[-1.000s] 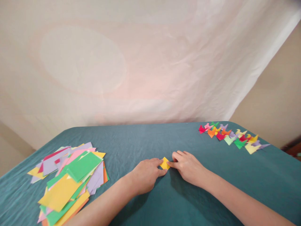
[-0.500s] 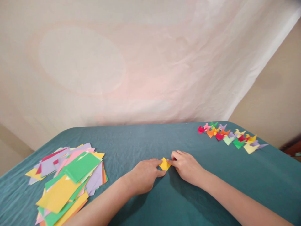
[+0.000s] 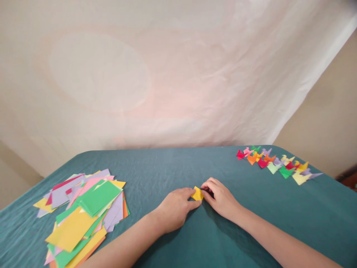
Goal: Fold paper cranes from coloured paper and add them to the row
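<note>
A small yellow folded paper (image 3: 198, 193) lies on the cloth-covered table between my two hands. My left hand (image 3: 176, 208) holds it from the left, the index finger along its upper edge and the thumb at its lower edge. From the right, my right hand (image 3: 220, 195) pinches the paper's right corner between thumb and index finger, with the other fingers curled. The fingertips partly hide the paper's edges, so the exact folds cannot be made out.
A loose pile of coloured paper sheets (image 3: 102, 197) spreads over the table's left side, beside my left forearm. At the far right stand several small folded paper birds (image 3: 286, 171) in rows. Dark green cloth (image 3: 167, 167) covers the table; a pale sheet (image 3: 178, 74) hangs behind it.
My right index finger, which was pressing on the paper's right side, has drawn back into a pinch with the thumb at the corner. The whole view has shifted slightly.
</note>
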